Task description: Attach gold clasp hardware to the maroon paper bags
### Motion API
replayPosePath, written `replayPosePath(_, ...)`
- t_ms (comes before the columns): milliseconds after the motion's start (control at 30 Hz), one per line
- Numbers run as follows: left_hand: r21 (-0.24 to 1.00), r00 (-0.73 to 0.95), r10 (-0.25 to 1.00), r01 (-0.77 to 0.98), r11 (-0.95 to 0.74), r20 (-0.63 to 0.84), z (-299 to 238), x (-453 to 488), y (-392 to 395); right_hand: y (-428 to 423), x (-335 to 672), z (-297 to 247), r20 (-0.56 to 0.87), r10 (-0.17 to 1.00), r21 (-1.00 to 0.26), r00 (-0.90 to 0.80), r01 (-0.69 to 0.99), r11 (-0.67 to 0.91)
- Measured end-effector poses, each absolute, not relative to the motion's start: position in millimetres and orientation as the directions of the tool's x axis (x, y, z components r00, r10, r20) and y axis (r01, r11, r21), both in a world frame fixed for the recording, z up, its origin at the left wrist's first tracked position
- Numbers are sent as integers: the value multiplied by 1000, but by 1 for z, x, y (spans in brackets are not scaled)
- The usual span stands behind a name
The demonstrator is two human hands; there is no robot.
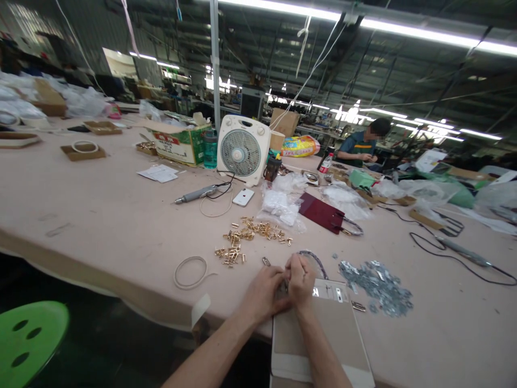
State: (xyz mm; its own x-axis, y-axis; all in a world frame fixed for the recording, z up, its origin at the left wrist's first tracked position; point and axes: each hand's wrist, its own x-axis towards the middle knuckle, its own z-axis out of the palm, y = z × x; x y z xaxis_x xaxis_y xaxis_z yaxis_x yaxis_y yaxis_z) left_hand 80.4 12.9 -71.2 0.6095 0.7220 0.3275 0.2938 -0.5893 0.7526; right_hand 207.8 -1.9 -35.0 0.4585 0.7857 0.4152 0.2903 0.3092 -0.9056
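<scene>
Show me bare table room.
Bare: the wide stretch of table left of the gold clips, between paper and tape ring; also right of the silver pieces. Crowded: around left hand and right hand, and back toward the fan.

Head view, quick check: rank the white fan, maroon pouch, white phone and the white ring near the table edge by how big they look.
1. White fan: clearly largest.
2. Maroon pouch and white ring: they look about alike. The ring lies nearer the camera, so I won't rank them.
3. White phone: smallest.
</scene>
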Motion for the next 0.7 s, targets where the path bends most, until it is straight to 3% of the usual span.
replayPosePath(67, 745, 608, 716, 287, -602, 343, -71, 80, 13, -8, 209, -32, 441, 773, -896, 456, 276, 348)
replayPosePath(167, 732, 602, 727, 323, -600, 330, -70, 80, 12, -14, 213, -16, 418, 771, -897, 480, 82, 435)
replayPosePath(267, 717, 602, 733, 354, -601, 317, -67, 81, 11, -18, 213, -3, 471, 722, -819, 507, -54, 572)
replayPosePath(333, 710, 607, 726, 350, -610, 324, -67, 81, 10, -19, 210, -8, 494, 729, -808, 473, -59, 586)
replayPosePath(533, 712, 610, 709, 317, -627, 354, -66, 82, 9, -14, 210, -33, 398, 812, -904, 427, 29, 427)
replayPosePath(700, 701, 607, 719, 347, -623, 339, -65, 82, 8, -16, 215, -19, 457, 760, -853, 462, -15, 522)
